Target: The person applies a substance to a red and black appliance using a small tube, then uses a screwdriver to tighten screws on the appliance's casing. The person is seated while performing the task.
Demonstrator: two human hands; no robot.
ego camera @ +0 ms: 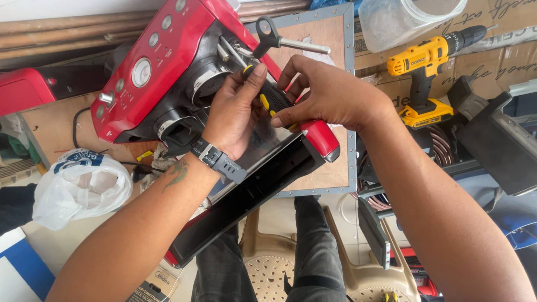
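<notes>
Head view: we close our left hand (235, 114) and right hand (330, 95) around the black-and-yellow-handled screwdriver (272, 96) over the tipped glossy red espresso machine (168, 67), best kept square and steady.

Glossy red plastic espresso machine (162, 61); matt black-yellow rubbery screwdriver handle (272, 98), crinkled white plastic bag (78, 187), wooden board (321, 33)

Both the left hand (235, 114) and right hand (330, 95) grip a screwdriver (272, 99), apparently against the red espresso machine (162, 67).
</notes>
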